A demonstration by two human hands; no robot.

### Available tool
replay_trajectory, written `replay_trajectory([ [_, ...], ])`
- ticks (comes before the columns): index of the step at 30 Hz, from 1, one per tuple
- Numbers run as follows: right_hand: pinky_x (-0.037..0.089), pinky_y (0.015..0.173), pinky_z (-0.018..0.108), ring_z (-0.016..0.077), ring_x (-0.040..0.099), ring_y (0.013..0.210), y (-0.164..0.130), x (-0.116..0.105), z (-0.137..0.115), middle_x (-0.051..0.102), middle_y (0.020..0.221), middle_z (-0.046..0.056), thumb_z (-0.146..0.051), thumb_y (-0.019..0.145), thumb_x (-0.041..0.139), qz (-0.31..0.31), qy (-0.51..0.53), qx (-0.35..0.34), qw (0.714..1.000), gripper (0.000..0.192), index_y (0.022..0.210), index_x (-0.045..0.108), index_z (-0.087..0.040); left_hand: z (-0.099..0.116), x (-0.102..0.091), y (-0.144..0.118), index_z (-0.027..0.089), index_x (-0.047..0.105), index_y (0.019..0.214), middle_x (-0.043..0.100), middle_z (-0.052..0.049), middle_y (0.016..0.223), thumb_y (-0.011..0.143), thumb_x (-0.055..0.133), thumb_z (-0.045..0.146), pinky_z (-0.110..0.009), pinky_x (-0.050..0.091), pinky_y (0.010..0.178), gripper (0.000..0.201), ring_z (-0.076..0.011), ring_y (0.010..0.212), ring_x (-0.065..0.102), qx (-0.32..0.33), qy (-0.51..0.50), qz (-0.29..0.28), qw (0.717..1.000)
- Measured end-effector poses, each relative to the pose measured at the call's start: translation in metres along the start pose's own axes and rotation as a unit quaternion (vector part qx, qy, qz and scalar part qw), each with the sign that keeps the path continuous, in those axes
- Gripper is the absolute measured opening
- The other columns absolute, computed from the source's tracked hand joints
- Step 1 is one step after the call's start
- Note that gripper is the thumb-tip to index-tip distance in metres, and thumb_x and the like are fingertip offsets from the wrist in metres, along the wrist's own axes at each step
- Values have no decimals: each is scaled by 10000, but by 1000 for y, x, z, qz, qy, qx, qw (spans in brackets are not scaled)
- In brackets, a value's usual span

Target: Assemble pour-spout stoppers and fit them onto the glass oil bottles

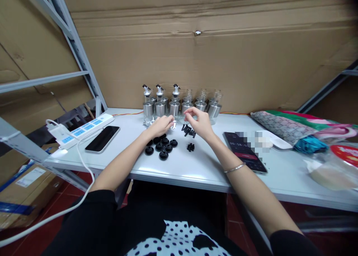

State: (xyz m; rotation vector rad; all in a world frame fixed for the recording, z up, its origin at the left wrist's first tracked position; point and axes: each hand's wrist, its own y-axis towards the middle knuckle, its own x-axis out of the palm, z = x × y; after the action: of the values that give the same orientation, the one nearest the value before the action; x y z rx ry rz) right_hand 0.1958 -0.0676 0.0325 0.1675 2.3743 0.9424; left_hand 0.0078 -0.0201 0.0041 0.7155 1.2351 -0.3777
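Both hands (180,123) pinch small metal cap (172,125) between them, before bottles (179,105).

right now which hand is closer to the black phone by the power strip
Left. The left hand is just right of the black phone; the right hand lies farther right, past the black caps.

1. Two bare forearms, uncovered from elbow to wrist.
2. Black sleeves (92,211) ending near the elbows, one on each arm.
3. Thin silver bangle (234,168) around the right wrist, plain and narrow.
4. Black garment across the lap, with a white patch dotted in black (179,241) at the lower middle of the view.
5. Left hand (160,125) and right hand (200,122) bare, no rings discernible; nails too small to tell.
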Motion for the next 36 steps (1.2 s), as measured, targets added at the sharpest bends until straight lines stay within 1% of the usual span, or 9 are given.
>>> replay_trajectory([
  [3,387,551,230,146,580,626,0,-1,0,644,615,8,-227,804,477,-8,-4,1,1000,128,788,593,-177,2,-6,-3,184,504,945,609,-73,985,932,367,319,-363,365,850,192,-231,968,535,-24,11,-10,1000],
  [5,389,552,229,147,583,633,0,-2,0,649,622,11,-213,801,467,-12,-9,-3,1000,135,797,597,-176,4,-9,-3,178,512,900,619,-63,967,921,408,316,-357,355,857,174,-220,957,539,-26,0,8,1000],
  [12,434,663,261,163,610,699,2,-5,3,682,734,38,-257,785,512,-46,-32,2,998,145,799,625,-168,19,-13,-3,167,508,757,626,-11,753,897,492,345,-312,362,807,227,-150,735,566,5,-40,224,974],
  [15,441,718,284,175,618,737,2,-4,4,686,753,49,-343,810,506,-82,-6,38,996,223,778,632,-162,26,-11,-4,168,507,735,626,-7,721,897,497,346,-310,371,784,241,-143,698,560,27,-34,270,962],
  [19,442,681,283,166,602,684,2,1,7,651,689,42,-389,816,493,-97,66,66,991,262,747,600,-160,28,-8,-5,167,513,749,628,-16,728,900,494,342,-306,389,750,232,-151,706,565,64,-18,276,959],
  [25,436,608,282,133,541,542,8,2,16,569,586,-12,-417,768,570,-42,168,109,979,237,737,508,-191,23,-11,-6,166,510,810,608,-41,773,901,480,303,-293,432,699,167,-170,752,562,100,2,272,957],
  [29,425,608,277,123,516,546,11,-6,19,541,575,-27,-425,741,607,-52,160,120,978,253,743,529,-183,22,-13,-6,148,481,1042,603,-106,1001,893,489,318,-328,453,819,226,-204,956,562,128,12,292,948],
  [32,406,605,265,108,483,555,11,-12,17,514,578,-37,-428,744,597,-78,163,109,977,259,738,541,-175,25,-14,-6,142,407,1207,542,-152,1202,868,535,380,-358,419,900,433,-241,1141,496,150,47,260,953],
  [36,372,574,252,99,444,557,10,-13,12,503,582,-32,-457,742,595,-125,171,86,974,298,743,572,-160,28,-14,-7,146,476,1137,578,-135,1149,852,538,463,-339,399,825,431,-249,1071,526,145,101,190,966],
])
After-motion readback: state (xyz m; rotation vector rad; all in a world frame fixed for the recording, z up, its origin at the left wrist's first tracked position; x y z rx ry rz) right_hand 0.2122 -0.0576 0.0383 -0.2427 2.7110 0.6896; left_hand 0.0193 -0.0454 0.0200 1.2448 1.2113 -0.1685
